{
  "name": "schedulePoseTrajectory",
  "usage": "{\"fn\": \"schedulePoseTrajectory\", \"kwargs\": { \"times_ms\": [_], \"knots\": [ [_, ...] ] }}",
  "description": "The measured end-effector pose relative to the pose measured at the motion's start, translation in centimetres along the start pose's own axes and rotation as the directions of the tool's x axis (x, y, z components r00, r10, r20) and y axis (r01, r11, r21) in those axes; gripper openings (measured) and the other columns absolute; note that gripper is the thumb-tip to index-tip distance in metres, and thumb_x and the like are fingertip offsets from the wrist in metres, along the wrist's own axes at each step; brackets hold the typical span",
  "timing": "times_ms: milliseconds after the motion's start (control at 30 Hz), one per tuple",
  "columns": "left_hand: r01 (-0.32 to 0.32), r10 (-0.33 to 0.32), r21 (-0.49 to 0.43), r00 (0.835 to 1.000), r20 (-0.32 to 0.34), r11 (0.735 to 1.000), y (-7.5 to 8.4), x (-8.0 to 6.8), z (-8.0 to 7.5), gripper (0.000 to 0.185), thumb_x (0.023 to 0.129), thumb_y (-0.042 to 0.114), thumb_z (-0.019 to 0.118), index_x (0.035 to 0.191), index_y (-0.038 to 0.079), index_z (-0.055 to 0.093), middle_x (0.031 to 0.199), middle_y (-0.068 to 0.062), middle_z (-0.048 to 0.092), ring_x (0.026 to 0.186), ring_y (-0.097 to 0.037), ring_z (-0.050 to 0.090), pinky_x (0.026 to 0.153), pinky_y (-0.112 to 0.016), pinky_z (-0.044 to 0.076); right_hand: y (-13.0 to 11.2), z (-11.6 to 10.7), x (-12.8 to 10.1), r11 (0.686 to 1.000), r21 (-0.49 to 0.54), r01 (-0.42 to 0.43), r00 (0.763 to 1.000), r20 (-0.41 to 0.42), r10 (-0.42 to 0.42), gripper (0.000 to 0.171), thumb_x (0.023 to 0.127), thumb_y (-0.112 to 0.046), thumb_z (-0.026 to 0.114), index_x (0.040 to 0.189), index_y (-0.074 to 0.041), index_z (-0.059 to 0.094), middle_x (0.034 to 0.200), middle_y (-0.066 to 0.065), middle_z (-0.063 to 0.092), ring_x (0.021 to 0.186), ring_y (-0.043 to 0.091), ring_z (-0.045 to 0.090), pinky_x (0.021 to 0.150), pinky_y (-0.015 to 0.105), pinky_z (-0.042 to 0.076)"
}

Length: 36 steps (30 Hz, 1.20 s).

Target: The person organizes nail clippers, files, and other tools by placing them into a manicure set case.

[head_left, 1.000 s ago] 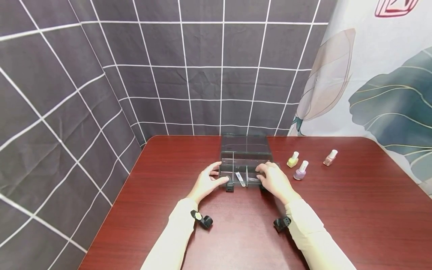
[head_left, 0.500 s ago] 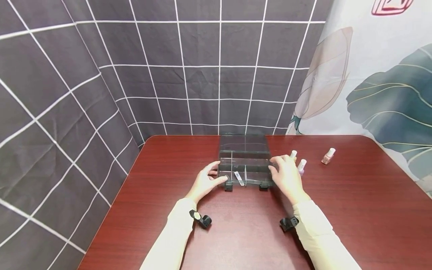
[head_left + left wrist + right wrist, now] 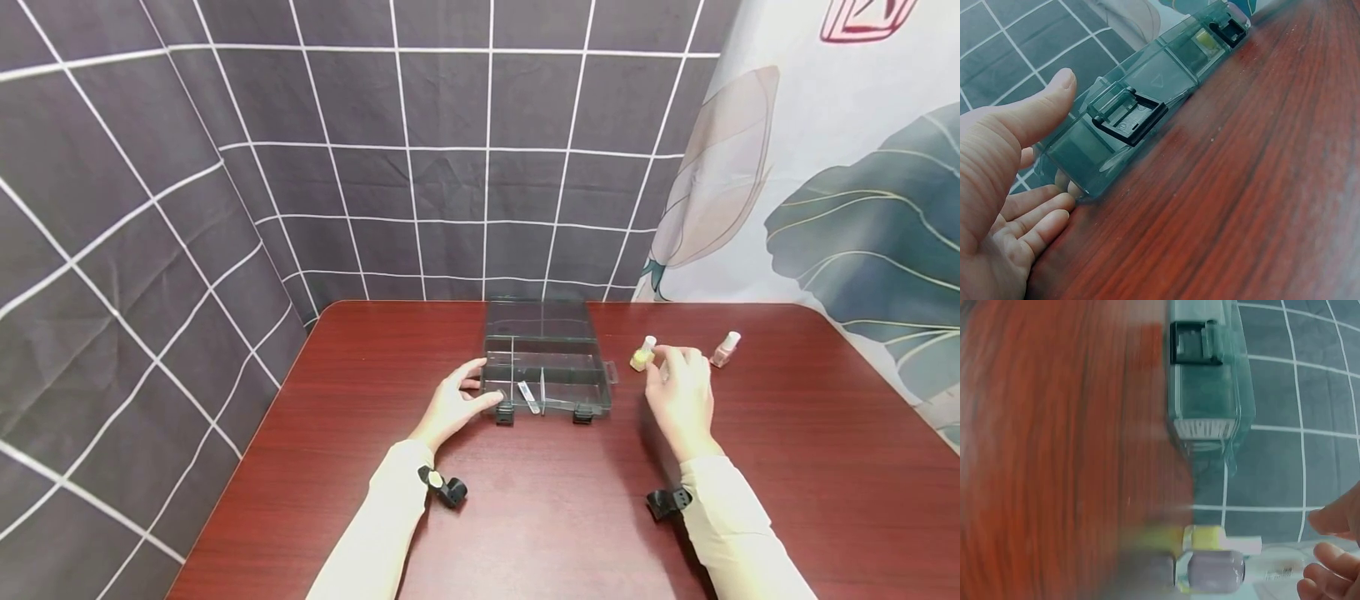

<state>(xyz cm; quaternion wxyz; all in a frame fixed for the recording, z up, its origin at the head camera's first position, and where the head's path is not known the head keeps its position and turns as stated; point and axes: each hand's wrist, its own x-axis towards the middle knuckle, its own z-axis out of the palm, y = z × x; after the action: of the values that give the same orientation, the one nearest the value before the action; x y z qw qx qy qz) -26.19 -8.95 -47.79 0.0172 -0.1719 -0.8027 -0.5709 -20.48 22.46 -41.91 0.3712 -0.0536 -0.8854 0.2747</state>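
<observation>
Left hand (image 3: 453, 406) rested relaxed against the left end of the clear compartment box (image 3: 546, 367), thumb at the front edge, gripping nothing. Box sat mid-surface (image 3: 525, 517), lid up, 2 black latches at the front. Right hand (image 3: 681, 393) was off the box, fingers loosely curled just beside the yellow polish bottle (image 3: 642, 354) and lilac bottle (image 3: 1210, 571) (contact unclear). Pink bottle (image 3: 724, 349) stood near.

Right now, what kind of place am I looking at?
Probably a staged tabletop set rather than a lived-in room: a dark red wooden table, a grey grid-patterned cloth backdrop, and a clear plastic compartment box beside small nail polish bottles.
</observation>
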Motion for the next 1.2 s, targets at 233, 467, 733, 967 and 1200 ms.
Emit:
{"fn": "schedulePoseTrajectory", "kwargs": {
  "times_ms": [233,467,733,967,1200],
  "knots": [
    [0.014,-0.014,0.013,1.0,0.003,1.0,0.3,0.0,-0.1,0.068,0.074,0.031,0.079,0.133,0.015,0.051,0.122,-0.008,0.057,0.1,-0.02,0.057,0.077,-0.032,0.048,1.2,-0.4,0.1,0.998,0.003,-0.068,0.996,-0.06,0.068,0.022,0.081,-0.001,0.065,0.102,0.001,0.061,0.1,0.022,0.046,0.1,0.041,0.042,0.074,0.054,0.037],
    [0.002,-0.002,0.02,1.0,0.003,1.0,0.2,0.0,-0.1,0.067,0.074,0.031,0.079,0.133,0.015,0.051,0.122,-0.009,0.057,0.1,-0.022,0.057,0.081,-0.036,0.048,2.1,-0.6,0.0,0.976,0.027,-0.214,0.976,0.037,0.213,0.03,0.083,-0.009,0.065,0.11,0.003,0.055,0.101,0.024,0.05,0.097,0.041,0.046,0.08,0.051,0.036],
    [0.001,-0.001,0.01,1.0,-0.003,1.0,0.3,-0.1,0.0,0.067,0.074,0.03,0.078,0.133,0.013,0.051,0.122,-0.009,0.057,0.1,-0.022,0.057,0.08,-0.035,0.048,2.8,-0.8,-0.3,0.97,-0.03,-0.242,0.93,0.277,0.24,0.032,0.082,-0.011,0.068,0.1,0.008,0.05,0.094,0.027,0.05,0.09,0.043,0.048,0.079,0.054,0.038],
    [0.012,-0.012,0.013,1.0,0.005,1.0,0.1,-0.2,0.0,0.068,0.074,0.032,0.078,0.134,0.013,0.05,0.124,-0.01,0.056,0.1,-0.023,0.057,0.081,-0.037,0.048,3.3,-0.4,-0.4,0.982,-0.051,-0.184,0.935,0.3,0.191,0.024,0.078,-0.007,0.069,0.086,0.006,0.05,0.084,0.025,0.05,0.082,0.043,0.048,0.072,0.054,0.037],
    [-0.008,0.008,-0.009,1.0,0.011,1.0,0.1,-0.1,-0.1,0.068,0.074,0.028,0.079,0.134,0.011,0.049,0.122,-0.012,0.057,0.099,-0.024,0.058,0.081,-0.036,0.049,3.8,0.1,-0.5,0.989,-0.037,-0.146,0.935,0.323,0.15,0.022,0.077,-0.004,0.067,0.087,0.007,0.051,0.08,0.027,0.056,0.08,0.047,0.053,0.074,0.056,0.039]
  ]
}}
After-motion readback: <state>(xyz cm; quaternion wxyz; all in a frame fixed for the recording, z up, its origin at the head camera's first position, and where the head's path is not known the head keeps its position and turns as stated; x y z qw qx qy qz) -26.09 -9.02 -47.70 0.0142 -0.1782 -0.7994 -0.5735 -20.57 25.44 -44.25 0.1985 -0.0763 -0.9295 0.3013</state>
